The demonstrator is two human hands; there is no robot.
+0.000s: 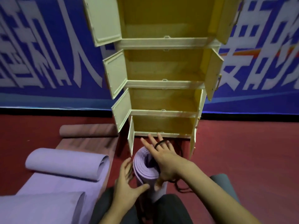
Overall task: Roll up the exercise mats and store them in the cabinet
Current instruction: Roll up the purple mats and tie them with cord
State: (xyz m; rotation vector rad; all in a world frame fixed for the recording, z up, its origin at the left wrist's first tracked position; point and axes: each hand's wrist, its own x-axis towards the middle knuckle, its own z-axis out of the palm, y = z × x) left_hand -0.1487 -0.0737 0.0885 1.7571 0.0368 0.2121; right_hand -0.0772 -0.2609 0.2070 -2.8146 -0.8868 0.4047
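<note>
A rolled purple mat (145,168) stands on end between my knees, its spiral end facing up. My left hand (127,186) holds its left side, thumb across the front. My right hand (163,157) lies flat over the top of the roll, fingers stretched out, with a black elastic band (159,143) looped around them. Straight ahead stands the cream cabinet (163,84), all its doors swung open and its yellow shelves bare. A black cord (179,186) trails on the floor by my right wrist.
To the left lie a half-rolled purple mat (68,164) and a half-rolled brown mat (87,130), both partly flat on the red floor. Another purple roll (42,207) is at the bottom left. A blue banner wall (48,54) backs the cabinet.
</note>
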